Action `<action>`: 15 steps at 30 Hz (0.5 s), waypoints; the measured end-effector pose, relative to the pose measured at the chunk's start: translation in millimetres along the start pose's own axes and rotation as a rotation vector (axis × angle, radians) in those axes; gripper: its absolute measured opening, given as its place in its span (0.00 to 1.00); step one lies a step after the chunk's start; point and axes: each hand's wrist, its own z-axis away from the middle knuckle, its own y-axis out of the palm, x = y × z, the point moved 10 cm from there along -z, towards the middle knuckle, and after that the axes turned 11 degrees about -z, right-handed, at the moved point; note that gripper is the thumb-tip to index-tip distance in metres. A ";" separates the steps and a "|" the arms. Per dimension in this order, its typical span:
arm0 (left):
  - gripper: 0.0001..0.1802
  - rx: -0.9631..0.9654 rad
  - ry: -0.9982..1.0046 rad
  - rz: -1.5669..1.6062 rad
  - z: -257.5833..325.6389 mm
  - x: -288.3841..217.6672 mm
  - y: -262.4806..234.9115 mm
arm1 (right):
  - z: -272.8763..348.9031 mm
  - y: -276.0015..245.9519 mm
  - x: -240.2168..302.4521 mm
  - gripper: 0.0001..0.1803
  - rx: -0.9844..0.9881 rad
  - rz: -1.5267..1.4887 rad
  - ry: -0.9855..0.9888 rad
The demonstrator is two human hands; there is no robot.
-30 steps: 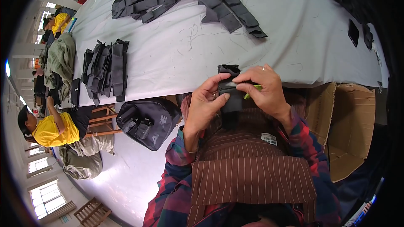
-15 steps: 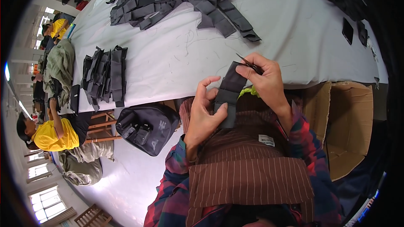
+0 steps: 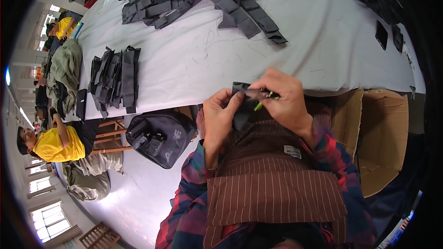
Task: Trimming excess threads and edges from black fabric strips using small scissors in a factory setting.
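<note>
Above my lap, at the near edge of the table, my left hand point(image 3: 218, 115) pinches a folded dark grey fabric strip point(image 3: 242, 114) between thumb and fingers. My right hand point(image 3: 285, 101) is closed around small dark thread snips point(image 3: 263, 94), partly smeared by motion. Their blades point left across the strip's upper end, close to my left thumb. A bright yellow-green tie point(image 3: 258, 106) hangs by the snips under my right fingers. Farther left on the table lies a stack of similar strips point(image 3: 114, 80). A large loose heap of them point(image 3: 180, 0) covers the far side.
An open cardboard box point(image 3: 380, 138) stands at my right below the table point(image 3: 175, 64). A black bag point(image 3: 161, 138) rests at the left beside a wooden stool point(image 3: 110, 136). A phone point(image 3: 381, 35) lies far right. Co-workers in yellow shirts point(image 3: 57, 144) are on the left.
My right hand has moved down and left with the snips, bringing their blades to the strip's upper end. My left hand has shifted its grip upward, and the strip is folded over more.
</note>
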 end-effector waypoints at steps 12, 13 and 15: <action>0.11 0.034 -0.170 0.393 -1.0 4.7 8.2 | 20.8 11.3 -24.3 0.12 -0.006 0.201 -0.008; 0.11 0.032 -0.173 0.394 -0.5 5.7 8.3 | 20.0 8.6 -22.4 0.12 -0.004 0.200 -0.005; 0.11 0.032 -0.151 0.382 -0.5 5.6 8.2 | 16.3 11.0 -15.2 0.16 0.140 0.166 0.020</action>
